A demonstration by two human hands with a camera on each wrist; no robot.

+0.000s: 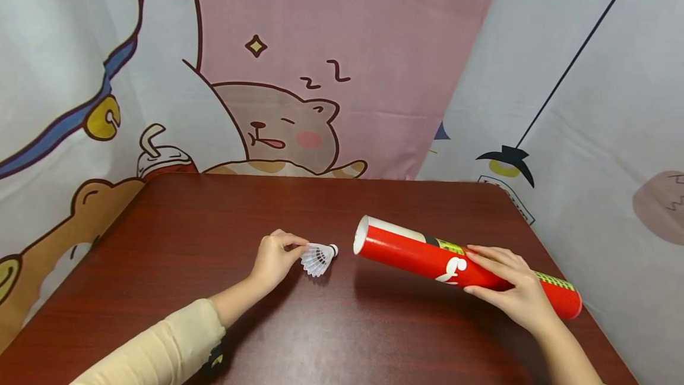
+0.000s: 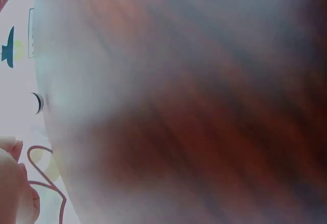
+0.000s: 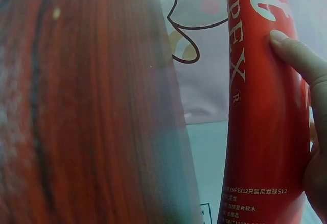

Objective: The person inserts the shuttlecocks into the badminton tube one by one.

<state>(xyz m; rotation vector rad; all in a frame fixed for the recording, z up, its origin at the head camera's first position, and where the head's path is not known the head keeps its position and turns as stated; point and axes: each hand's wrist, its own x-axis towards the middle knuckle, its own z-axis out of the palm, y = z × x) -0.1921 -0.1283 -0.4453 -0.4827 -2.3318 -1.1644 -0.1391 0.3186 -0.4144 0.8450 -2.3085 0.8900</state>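
In the head view my left hand [image 1: 276, 258] pinches a white shuttlecock [image 1: 317, 259] by its skirt edge, and the round cork end points right. Facing it, a short gap away, is the open white mouth of a red shuttlecock tube [image 1: 411, 252]. My right hand [image 1: 510, 287] grips this tube around its rear half, tilted with the mouth end higher. The right wrist view shows the thumb [image 3: 294, 53] lying along the red tube wall, which bears printed lettering. In the left wrist view only part of the left hand [image 2: 15, 188] shows at the lower left edge.
Beneath both hands lies a dark reddish-brown wooden table [image 1: 214, 218]. A cloth backdrop [image 1: 406, 34] with cartoon animals hangs behind its far edge and along the sides. A beige sleeve [image 1: 165, 340] covers the left forearm.
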